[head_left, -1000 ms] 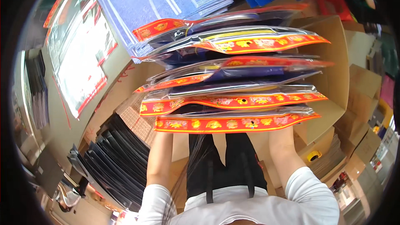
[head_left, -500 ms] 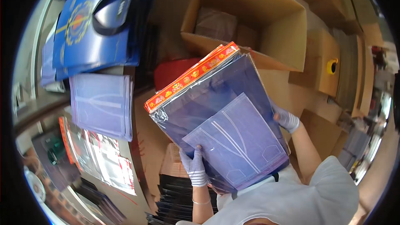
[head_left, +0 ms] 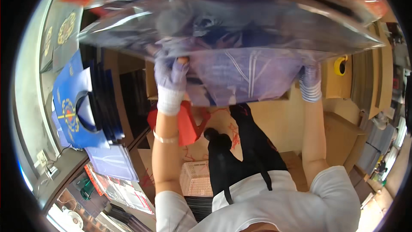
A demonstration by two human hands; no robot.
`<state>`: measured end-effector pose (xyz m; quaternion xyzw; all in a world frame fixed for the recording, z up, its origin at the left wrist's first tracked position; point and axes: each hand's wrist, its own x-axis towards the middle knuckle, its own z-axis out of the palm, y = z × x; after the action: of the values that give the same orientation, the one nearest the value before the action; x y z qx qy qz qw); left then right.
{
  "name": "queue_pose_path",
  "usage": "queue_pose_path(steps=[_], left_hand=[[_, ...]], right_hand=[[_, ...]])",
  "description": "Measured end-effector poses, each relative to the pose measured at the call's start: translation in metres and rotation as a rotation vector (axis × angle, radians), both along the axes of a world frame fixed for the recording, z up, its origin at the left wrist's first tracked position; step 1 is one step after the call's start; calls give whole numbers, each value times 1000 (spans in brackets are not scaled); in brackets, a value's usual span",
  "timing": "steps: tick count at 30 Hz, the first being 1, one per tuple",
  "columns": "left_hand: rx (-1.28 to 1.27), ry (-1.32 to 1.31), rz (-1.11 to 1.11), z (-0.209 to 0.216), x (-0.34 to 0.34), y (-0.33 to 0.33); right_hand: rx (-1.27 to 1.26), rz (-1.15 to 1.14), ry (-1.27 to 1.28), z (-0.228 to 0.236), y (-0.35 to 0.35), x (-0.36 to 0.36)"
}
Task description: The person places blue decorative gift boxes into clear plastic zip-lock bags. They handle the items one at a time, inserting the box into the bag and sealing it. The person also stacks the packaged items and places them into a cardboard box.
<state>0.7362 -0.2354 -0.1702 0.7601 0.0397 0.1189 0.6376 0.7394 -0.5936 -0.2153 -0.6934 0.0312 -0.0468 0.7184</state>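
Note:
A stack of clear plastic packs (head_left: 240, 21) with red-orange patterned top edges is lifted high, across the upper part of the view, blurred by motion. A purple-blue panel (head_left: 231, 71) printed like jeans shows through the plastic on the near side. My left hand (head_left: 171, 75), in a white and lilac knit glove, grips the stack's left part with the thumb on the near face. At the right part, my right hand (head_left: 310, 79), in a striped glove, is closed on its edge; most of those fingers are hidden behind the packs.
Blue bags with round handle holes (head_left: 73, 107) stand at left, beside purple-blue printed sheets (head_left: 112, 163) and plastic packs (head_left: 118, 189). Below are a red stool (head_left: 186, 124) and a pink crate (head_left: 195, 178). Cardboard boxes (head_left: 341, 135) with yellow tape (head_left: 340, 65) stand at right.
Both hands have raised the stack up and away from my body, tilting it so it spans the view. My arms are now stretched out, and the open carton is mostly hidden.

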Motion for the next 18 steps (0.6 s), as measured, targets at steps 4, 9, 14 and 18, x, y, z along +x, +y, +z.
queue_pose_path(steps=[4, 9, 14, 18], left_hand=[[10, 192, -171, -144, 70, -15], [-179, 951, -220, -305, 84, -49], [-37, 1164, -345, -420, 117, -85], [92, 1022, -363, -562, 115, -107]], right_hand=[[-95, 43, 94, -73, 2, 47], [-434, -54, 560, -232, -23, 36], [-629, -300, 810, -308, -14, 23], [-916, -334, 716, -349, 0, 37]])
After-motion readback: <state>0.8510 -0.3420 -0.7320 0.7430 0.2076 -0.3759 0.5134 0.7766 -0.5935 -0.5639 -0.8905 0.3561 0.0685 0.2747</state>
